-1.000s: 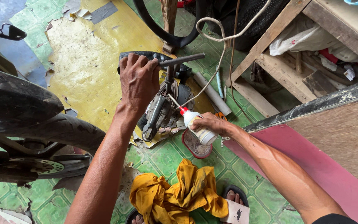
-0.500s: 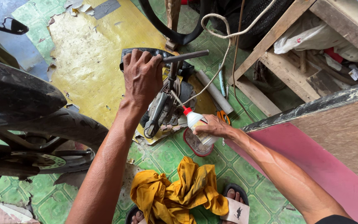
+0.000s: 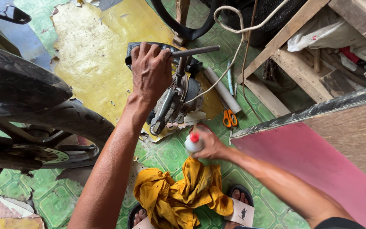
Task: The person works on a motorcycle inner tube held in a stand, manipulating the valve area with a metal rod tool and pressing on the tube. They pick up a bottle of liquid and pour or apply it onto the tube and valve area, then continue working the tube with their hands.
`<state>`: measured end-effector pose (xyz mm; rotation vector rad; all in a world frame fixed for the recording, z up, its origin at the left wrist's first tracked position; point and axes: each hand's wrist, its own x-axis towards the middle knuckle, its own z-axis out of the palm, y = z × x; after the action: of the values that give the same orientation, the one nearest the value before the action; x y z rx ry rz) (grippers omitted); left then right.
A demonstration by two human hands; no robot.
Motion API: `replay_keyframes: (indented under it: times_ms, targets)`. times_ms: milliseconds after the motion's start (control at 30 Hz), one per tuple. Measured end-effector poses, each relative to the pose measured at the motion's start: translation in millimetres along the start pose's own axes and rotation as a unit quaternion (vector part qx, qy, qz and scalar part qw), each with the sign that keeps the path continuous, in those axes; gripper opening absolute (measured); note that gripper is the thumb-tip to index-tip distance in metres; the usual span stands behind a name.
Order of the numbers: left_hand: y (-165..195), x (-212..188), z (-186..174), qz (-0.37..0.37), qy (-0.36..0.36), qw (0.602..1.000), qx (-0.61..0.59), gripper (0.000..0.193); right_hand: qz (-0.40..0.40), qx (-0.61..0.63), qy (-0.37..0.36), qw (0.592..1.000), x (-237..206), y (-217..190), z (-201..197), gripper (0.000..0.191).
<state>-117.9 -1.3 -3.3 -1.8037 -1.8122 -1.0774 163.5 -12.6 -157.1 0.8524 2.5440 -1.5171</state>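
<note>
My left hand [image 3: 150, 72] grips the top of a black rubber piece and a metal bar [image 3: 195, 51] on a grey metal clamp tool [image 3: 174, 101] standing on the floor. My right hand [image 3: 210, 146] holds a small white squeeze bottle with a red nozzle [image 3: 192, 142], its tip pointing up, just below and to the right of the tool's base and apart from it. A crumpled yellow cloth [image 3: 183, 193] lies on the floor under the bottle, in front of my sandalled feet [image 3: 238, 195].
A motorcycle wheel and brake disc [image 3: 34, 148] fill the left. Orange-handled scissors [image 3: 229, 118], a grey tube [image 3: 222, 89] and a white cord lie right of the tool. A pink board [image 3: 318, 165] and wooden shelving [image 3: 301, 55] stand at right. Green tiles with torn yellow covering.
My right hand has pulled the squeeze bottle down and away from the tool, toward the yellow cloth. My left hand keeps its grip on the tool's top.
</note>
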Motion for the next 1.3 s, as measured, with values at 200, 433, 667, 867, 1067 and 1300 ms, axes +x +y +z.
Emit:
replay_keyframes:
  times_ms: [200, 433, 667, 867, 1067, 1300]
  targets:
    - [2, 0, 0, -0.013, 0.004, 1.000, 0.001, 0.015, -0.124, -0.066, 0.031, 0.990, 12, -16, 50, 0.069]
    - [2, 0, 2, -0.020, -0.003, 1.000, 0.003, 0.012, -0.126, -0.177, -0.117, 0.969, 22, -12, 15, 0.089]
    - [3, 0, 3, -0.013, -0.033, 0.999, 0.027, 0.012, 0.027, -0.351, -0.040, 0.935, 19, -10, -39, 0.082]
    - [-2, -2, 0, -0.015, -0.047, 0.998, 0.028, 0.021, 0.065, -0.371, -0.047, 0.925, 27, 4, -6, 0.111]
    - [-1, -1, 1, -0.029, -0.039, 0.999, 0.007, 0.019, 0.074, -0.391, -0.109, 0.911, 40, 7, -33, 0.076]
    - [-2, 2, 0, -0.036, -0.060, 0.998, -0.005, 0.018, -0.241, -0.140, 0.374, 0.885, 82, -99, -110, 0.030]
